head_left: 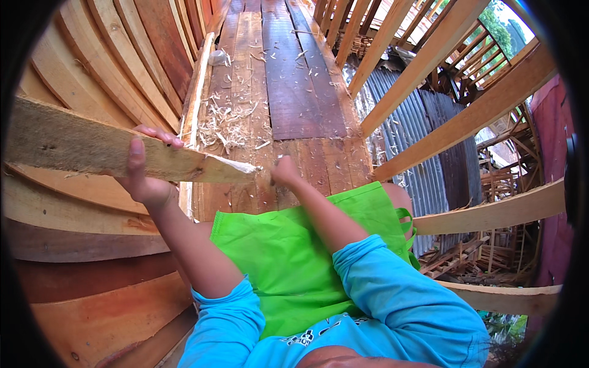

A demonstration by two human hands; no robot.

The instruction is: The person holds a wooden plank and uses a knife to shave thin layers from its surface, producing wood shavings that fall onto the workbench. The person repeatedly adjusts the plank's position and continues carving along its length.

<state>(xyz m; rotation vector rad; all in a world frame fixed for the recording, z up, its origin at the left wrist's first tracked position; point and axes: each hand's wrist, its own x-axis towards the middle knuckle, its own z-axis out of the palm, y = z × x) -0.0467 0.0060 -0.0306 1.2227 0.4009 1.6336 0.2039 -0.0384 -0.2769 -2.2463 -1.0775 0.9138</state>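
A long, rough wooden board (73, 144) reaches in from the left and ends in a pale, freshly cut tip near the middle. My left hand (147, 168) grips it from below, thumb on the near face and fingertips over the top edge. Just right of the tip, my right hand (285, 172) is closed. Whatever it holds is too small and covered to make out. Over my lap lies a bright green cloth bag (288, 245) with loop handles at its right side.
Curled wood shavings (227, 126) litter the plank floor (307, 110) ahead. Stacked boards (92, 67) line the left side. Upright wooden slats (423, 67) form a railing on the right, with corrugated metal sheets (414, 147) beyond. A small whitish object (217, 57) sits farther up the floor.
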